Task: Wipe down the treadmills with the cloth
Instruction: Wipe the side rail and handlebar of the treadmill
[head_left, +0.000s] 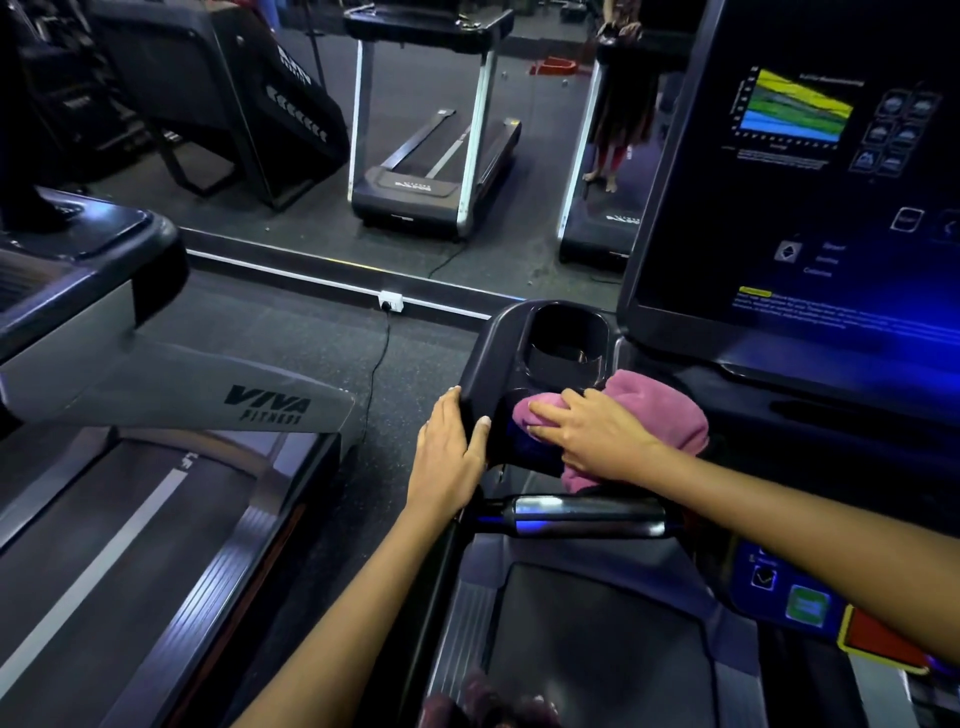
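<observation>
Hands first: left hand (451, 441) is gripping the outer edge of the console tray (480, 358), thumb hooked over the rim, fingers wrapped round the side, steadying it. Right hand (592, 436) is lying flat w/ fingers spread, pressing the pink cloth (660, 410) down into the shallow pocket just below the cup holder (566, 338); cloth is bunched, part under the palm, rest trailing toward the display (800, 197). Step in hand, by my read: wiping the left side of this treadmill's console, approx. early-to-mid job, since the handlebar (587, 514), screen and belt (597, 639) look not yet reached. Next move prob. calls for sweeping the cloth through the pocket, then into the cup holder, keeping the left hand braced. Neighbouring treadmill (156, 467) to the left is waiting too. Writing: "VIVA FITNESS" is reading clearly on that machine's grey arm (267, 402). Display is showing a coloured chart, icons and text lines, too blurred to read. Logos on the mirrored machines are illegible.
</observation>
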